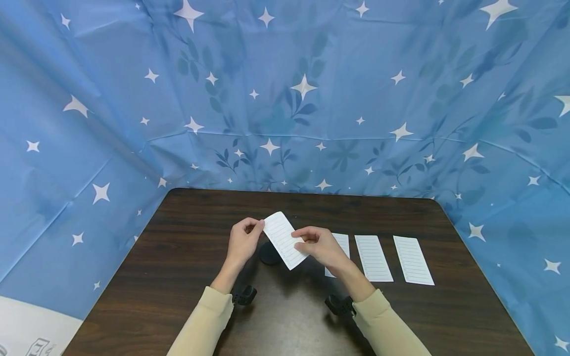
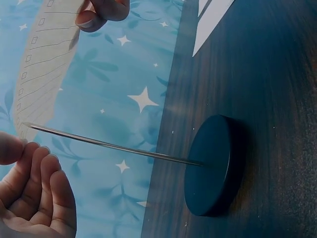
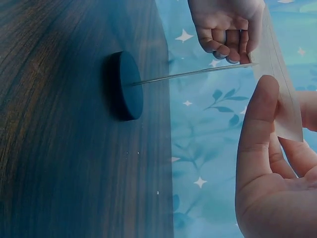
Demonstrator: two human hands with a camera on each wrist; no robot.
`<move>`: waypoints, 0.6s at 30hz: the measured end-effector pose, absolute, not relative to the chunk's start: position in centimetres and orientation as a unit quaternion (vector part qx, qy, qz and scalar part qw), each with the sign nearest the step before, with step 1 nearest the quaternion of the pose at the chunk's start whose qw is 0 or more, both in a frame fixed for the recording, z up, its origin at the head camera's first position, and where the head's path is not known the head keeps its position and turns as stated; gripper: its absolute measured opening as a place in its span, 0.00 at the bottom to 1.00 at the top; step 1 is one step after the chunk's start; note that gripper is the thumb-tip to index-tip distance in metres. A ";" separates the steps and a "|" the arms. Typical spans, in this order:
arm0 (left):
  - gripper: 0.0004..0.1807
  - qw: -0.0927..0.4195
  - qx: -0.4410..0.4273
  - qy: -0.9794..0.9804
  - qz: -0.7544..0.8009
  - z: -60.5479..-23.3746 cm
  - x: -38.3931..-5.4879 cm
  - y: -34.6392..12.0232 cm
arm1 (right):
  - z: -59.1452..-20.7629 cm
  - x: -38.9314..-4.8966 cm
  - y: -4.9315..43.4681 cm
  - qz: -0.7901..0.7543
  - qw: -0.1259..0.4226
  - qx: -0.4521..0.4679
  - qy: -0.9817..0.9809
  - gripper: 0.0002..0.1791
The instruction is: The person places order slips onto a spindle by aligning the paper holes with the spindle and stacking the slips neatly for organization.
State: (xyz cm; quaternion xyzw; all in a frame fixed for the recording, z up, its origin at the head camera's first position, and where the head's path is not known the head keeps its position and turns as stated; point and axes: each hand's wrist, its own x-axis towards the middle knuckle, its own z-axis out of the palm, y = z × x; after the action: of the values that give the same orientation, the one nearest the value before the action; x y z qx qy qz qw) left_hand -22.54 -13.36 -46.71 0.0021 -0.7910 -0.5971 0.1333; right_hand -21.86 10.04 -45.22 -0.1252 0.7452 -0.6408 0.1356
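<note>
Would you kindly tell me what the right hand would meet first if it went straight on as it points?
Beyond the paper it holds, the right hand would probably meet the left hand, though depth is unclear.

Seemingly a staged, curtained nook; blue star-print cloth (image 1: 343, 59) around a wood-grain table (image 1: 156, 291)

We look down on a dark brown, wood-grained table (image 1: 178, 257) with rounded far corners. A little off its middle, toward eleven o'clock, stands a black, disc-shaped base (image 1: 268, 255) with a slim, silvery metal spike (image 2: 114, 145) rising from it. At three o'clock from the base, we find three white, ruled, rectangular paper slips (image 1: 374, 258) lying in a row, not touching, the nearest partly hidden from us.
</note>
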 end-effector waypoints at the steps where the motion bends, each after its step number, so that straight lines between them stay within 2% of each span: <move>1: 0.09 0.135 0.001 -0.793 -0.594 -46.7 -22.6 -13.4 | -45.2 -21.9 10.0 -0.641 0.136 -0.126 0.745 0.17; 9: 0.09 0.151 -0.010 -0.817 -0.556 -47.4 -22.6 -13.8 | -45.6 -22.0 9.9 -0.627 0.132 -0.122 0.758 0.16; 18: 0.08 0.121 -0.014 -0.830 -0.545 -48.6 -22.8 -14.1 | -46.5 -22.1 10.0 -0.590 0.124 -0.125 0.788 0.14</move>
State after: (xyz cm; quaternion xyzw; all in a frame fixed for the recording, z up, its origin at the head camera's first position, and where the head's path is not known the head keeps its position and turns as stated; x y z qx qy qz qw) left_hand -22.84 -14.12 -48.59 -0.0143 -0.8298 -0.5446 0.1207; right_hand -22.12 9.99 -46.45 -0.1252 0.7878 -0.5902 0.1239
